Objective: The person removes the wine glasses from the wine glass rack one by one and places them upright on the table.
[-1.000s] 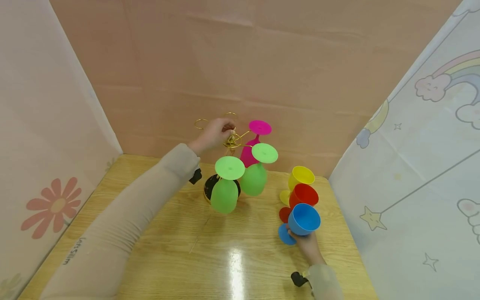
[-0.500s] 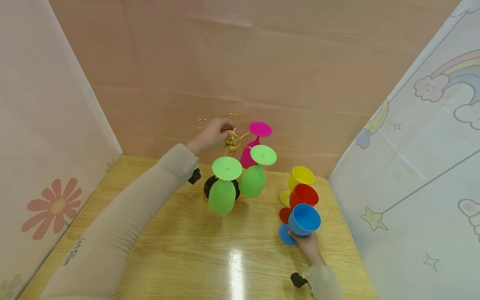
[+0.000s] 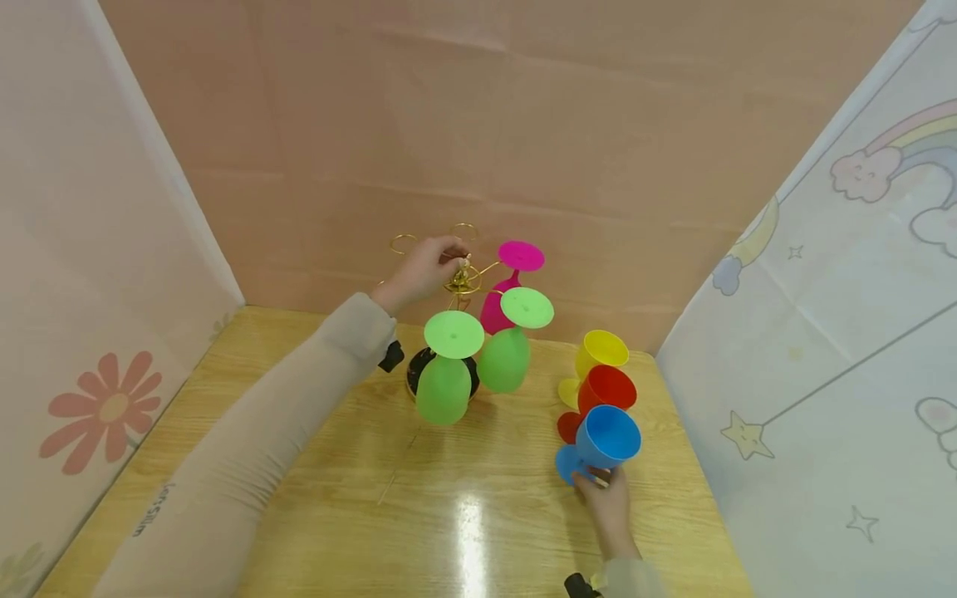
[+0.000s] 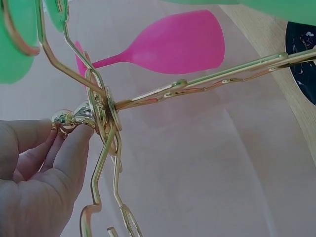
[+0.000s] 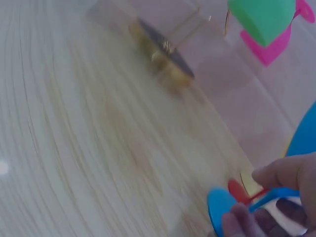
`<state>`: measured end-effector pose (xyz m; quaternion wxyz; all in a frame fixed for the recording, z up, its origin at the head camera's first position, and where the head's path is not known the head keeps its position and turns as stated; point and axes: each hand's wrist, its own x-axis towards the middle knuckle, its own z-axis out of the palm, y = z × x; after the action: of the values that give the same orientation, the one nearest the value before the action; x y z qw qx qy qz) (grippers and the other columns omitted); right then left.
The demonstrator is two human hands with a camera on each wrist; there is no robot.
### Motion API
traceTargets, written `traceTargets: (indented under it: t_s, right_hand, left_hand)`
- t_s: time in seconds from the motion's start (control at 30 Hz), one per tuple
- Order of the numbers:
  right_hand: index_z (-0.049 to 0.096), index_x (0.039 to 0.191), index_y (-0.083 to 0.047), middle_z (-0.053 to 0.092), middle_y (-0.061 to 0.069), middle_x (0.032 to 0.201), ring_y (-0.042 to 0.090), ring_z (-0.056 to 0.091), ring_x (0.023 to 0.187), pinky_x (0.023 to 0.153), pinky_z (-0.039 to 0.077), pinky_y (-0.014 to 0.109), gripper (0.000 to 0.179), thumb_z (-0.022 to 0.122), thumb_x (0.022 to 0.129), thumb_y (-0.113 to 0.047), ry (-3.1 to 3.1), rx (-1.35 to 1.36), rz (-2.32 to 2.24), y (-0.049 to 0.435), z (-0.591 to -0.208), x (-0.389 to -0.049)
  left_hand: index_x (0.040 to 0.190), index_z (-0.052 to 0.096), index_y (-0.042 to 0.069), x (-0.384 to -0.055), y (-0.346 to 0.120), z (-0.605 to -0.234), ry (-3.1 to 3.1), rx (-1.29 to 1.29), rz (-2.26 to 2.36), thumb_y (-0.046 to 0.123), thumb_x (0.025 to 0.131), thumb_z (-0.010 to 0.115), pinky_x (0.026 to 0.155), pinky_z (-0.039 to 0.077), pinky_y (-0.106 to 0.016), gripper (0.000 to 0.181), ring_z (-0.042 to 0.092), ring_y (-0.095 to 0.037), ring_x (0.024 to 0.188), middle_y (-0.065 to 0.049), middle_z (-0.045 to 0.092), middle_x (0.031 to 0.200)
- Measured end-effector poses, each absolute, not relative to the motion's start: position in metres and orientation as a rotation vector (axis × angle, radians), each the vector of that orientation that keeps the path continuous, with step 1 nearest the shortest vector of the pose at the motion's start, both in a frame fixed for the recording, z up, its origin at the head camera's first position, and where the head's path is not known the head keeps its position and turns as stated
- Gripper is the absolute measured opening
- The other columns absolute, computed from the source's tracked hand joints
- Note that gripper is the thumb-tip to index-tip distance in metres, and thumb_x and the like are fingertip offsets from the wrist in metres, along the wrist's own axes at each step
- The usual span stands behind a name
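My left hand [image 3: 422, 272] pinches the gold knob [image 4: 74, 118] atop a gold wire glass rack [image 3: 463, 281], thumb on one side and fingers on the other. Two green goblets [image 3: 443, 390] and a pink goblet [image 4: 180, 42] hang upside down from its rings. Low at the right, my right hand [image 3: 609, 502] is at an upright blue goblet [image 3: 609, 438]. In the right wrist view its bent fingers and thumb [image 5: 276, 173] lie around the stem, just above the blue foot [image 5: 219, 207]. Whether they press on the stem is partly hidden.
A red goblet [image 3: 609, 389] and a yellow goblet [image 3: 602, 353] stand in line behind the blue one. The rack's black round base [image 3: 420, 365] rests on the wooden table [image 3: 336, 498]. Bare gold rings [image 3: 404, 242] stick out at the rack's left and back. Cloth walls enclose three sides.
My right hand has shifted down from under the blue bowl towards the foot, its wrist moving nearer the front. The hanging goblets have swayed slightly. My left hand keeps its pinch.
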<state>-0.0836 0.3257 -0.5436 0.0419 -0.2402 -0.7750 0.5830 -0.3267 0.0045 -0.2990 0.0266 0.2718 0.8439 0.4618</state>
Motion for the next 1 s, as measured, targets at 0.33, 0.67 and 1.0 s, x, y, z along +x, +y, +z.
traceTargets:
  t_s: [0.33, 0.67, 1.0]
  right_hand:
    - [0.043, 0.132, 0.019, 0.062, 0.026, 0.114, 0.022, 0.070, 0.089, 0.078, 0.061, 0.032, 0.048, 0.063, 0.093, 0.000, -2.318, -0.638, 2.063, 0.261, -0.517, -0.087]
    - [0.046, 0.145, -0.003, 0.051, 0.018, 0.144, 0.041, 0.049, 0.133, 0.110, 0.044, 0.050, 0.058, 0.073, 0.094, -0.011, -2.467, -0.004, 1.915, 0.207, -0.485, -0.126]
    - [0.025, 0.159, -0.005, 0.032, 0.016, 0.161, 0.033, 0.033, 0.148, 0.119, 0.031, 0.047, 0.094, 0.082, 0.088, -0.027, -2.486, 0.164, 1.804, 0.171, -0.469, -0.154]
  left_hand:
    - [0.130, 0.059, -0.009, -0.326, 0.005, -0.299, 2.592, 0.809, 1.464, 0.005, 0.105, 0.053, 0.102, 0.051, -0.042, 0.030, 0.059, -0.036, 0.120, -0.023, 0.063, 0.127]
    - [0.131, 0.058, -0.009, -0.328, 0.003, -0.299, 2.588, 0.807, 1.470, 0.005, 0.105, 0.053, 0.100, 0.052, -0.042, 0.030, 0.059, -0.037, 0.119, -0.023, 0.062, 0.128]
    - [0.130, 0.059, -0.008, -0.331, 0.005, -0.302, 2.608, 0.815, 1.464, 0.006, 0.105, 0.053, 0.102, 0.050, -0.041, 0.030, 0.059, -0.035, 0.119, -0.022, 0.063, 0.128]
